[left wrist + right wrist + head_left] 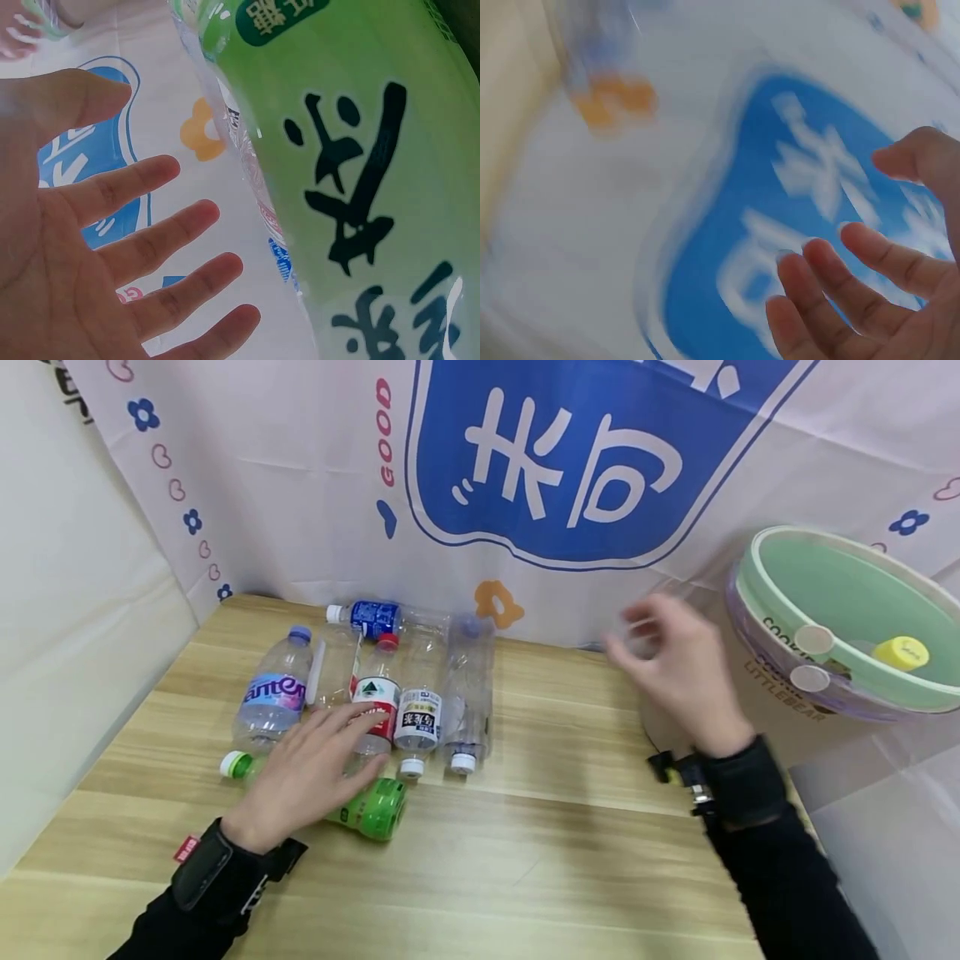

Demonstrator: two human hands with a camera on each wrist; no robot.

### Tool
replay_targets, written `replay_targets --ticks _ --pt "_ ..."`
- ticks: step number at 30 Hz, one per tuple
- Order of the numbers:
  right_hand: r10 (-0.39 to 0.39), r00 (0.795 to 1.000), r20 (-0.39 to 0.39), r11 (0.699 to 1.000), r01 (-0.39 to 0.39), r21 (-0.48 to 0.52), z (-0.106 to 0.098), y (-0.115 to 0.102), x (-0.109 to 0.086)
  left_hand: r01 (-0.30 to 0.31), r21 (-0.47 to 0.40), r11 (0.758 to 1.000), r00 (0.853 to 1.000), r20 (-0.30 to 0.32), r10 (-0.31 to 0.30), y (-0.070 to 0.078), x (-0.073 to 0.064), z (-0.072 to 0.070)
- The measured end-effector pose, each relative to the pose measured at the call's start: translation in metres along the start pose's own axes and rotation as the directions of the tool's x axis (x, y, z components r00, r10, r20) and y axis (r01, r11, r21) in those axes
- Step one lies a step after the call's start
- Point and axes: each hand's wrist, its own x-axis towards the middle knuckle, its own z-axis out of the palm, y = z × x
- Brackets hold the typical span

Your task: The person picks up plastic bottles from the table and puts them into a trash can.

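**Left hand spread over the green bottle**

The left hand (307,777) hovers at or over the green bottle (378,810), which lies sideways on the worktop (555,860), nearer its left edge. Picking up a bottle looks like the step in hand; the next move would call for the left fingers to close round it. That grip is apart, clamped on nothing. The right hand (682,668), loosely bent and bare, is near the tub (817,572) at the right edge. Inside, a yellow cap (900,653) shows. Clear bottles (418,718) towards the back left corner look drained.
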Motion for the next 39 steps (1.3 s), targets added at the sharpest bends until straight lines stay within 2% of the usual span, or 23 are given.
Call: replay_targets --ticks 2,4,8,11,13,15,19,24,33,39 --pt "0.019 0.993 0.112 0.999 -0.023 0.037 0.033 -0.007 -0.008 0.003 -0.002 1.0 1.0 -0.002 -0.003 0.0 0.0 0.0" --pt "0.059 0.973 0.224 0.995 -0.075 0.063 0.064 -0.015 -0.017 0.005 -0.003 1.0 1.0 -0.006 -0.005 0.0 0.0 0.001" --pt "0.161 0.903 0.398 0.98 -0.194 0.044 0.115 -0.031 -0.034 0.006 0.006 1.0 1.0 -0.012 -0.006 0.0 0.0 0.002" --pt "0.22 0.859 0.462 0.967 -0.253 0.01 0.141 -0.039 -0.044 0.006 0.01 1.0 1.0 -0.014 -0.006 0.0 0.0 0.001" --pt "0.254 0.839 0.482 0.958 -0.286 -0.007 0.153 -0.042 -0.048 0.002 0.011 1.0 1.0 -0.017 -0.002 0.0 -0.001 0.002" --pt "0.28 0.828 0.486 0.949 -0.315 -0.011 0.163 -0.043 -0.051 -0.003 0.012 1.0 1.0 -0.02 0.004 0.0 -0.001 0.002" --pt "0.318 0.818 0.479 0.935 -0.354 -0.017 0.174 -0.044 -0.052 -0.009 0.013 1.0 1.0 -0.03 0.01 -0.001 -0.002 0.003" --pt "0.346 0.788 0.51 0.919 -0.394 -0.015 0.18 -0.045 -0.051 -0.011 0.012 1.0 0.999 -0.033 0.011 -0.001 -0.002 0.002" --pt "0.346 0.732 0.587 0.905 -0.426 -0.003 0.168 -0.039 -0.054 -0.001 0.006 1.0 1.0 -0.016 0.002 0.002 0.001 0.003" --pt "0.375 0.697 0.611 0.874 -0.485 0.017 0.161 -0.034 -0.057 0.009 -0.002 1.0 1.0 -0.004 -0.009 0.003 0.001 0.003"
